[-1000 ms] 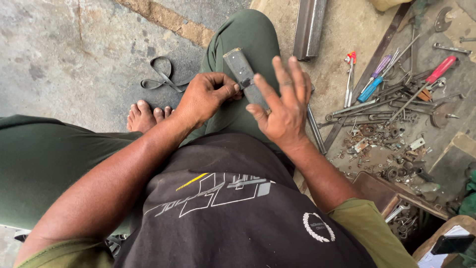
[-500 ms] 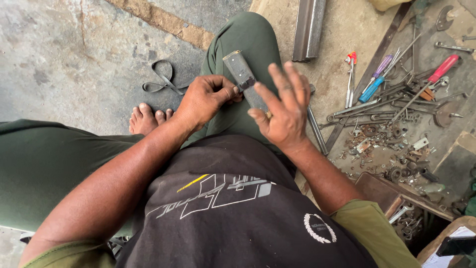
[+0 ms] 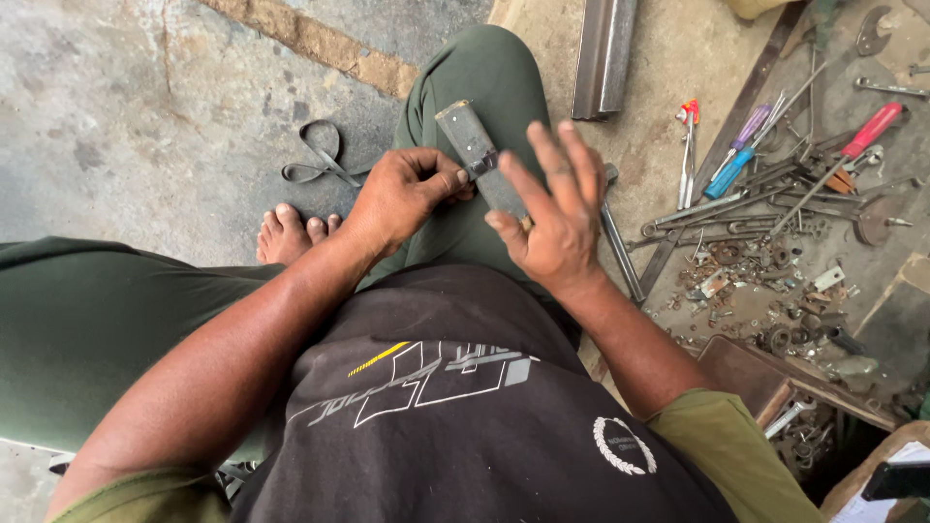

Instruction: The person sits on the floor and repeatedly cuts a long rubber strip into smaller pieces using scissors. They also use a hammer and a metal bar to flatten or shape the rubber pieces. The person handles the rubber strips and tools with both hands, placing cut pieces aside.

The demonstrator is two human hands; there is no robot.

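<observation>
Pinched at mid-length between thumb and curled fingers of left hand (image 3: 402,194): flat grey metal bar (image 3: 477,155), tilted up-left over green-trousered knee (image 3: 484,73). Right hand (image 3: 552,218) spread wide, fingers extended, thumb and palm edge touching bar's lower end. Both forearms angled inward across lap. Beside right forearm: scattered screwdrivers (image 3: 736,160) and bolts.

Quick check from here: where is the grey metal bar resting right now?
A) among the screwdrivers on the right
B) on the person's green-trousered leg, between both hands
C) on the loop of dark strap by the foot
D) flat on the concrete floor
B: the grey metal bar lies along the green-trousered leg, with the left hand pinching its edge and the right hand spread open against its near end.
</observation>
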